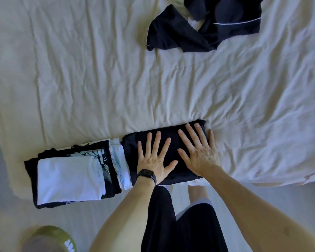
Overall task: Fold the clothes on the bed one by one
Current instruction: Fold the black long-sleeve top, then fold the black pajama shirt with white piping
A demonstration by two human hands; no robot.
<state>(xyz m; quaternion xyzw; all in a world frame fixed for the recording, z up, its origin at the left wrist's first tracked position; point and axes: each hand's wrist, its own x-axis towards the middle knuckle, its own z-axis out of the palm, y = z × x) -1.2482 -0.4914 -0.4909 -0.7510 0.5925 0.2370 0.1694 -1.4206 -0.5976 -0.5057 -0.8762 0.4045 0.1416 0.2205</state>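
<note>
My left hand (154, 160) and right hand (198, 151) lie flat, fingers spread and released, pressing the folded dark garment (171, 142) at the bed's (98, 79) near edge, just beside the folded stack (69, 179). An unfolded dark garment (204, 28) waits at the far edge. Lifting carelessly could spring the fold open or drag it off the edge.

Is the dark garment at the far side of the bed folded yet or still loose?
Still loose: the dark garment lies crumpled and twisted on the sheet, untouched by either hand.
</note>
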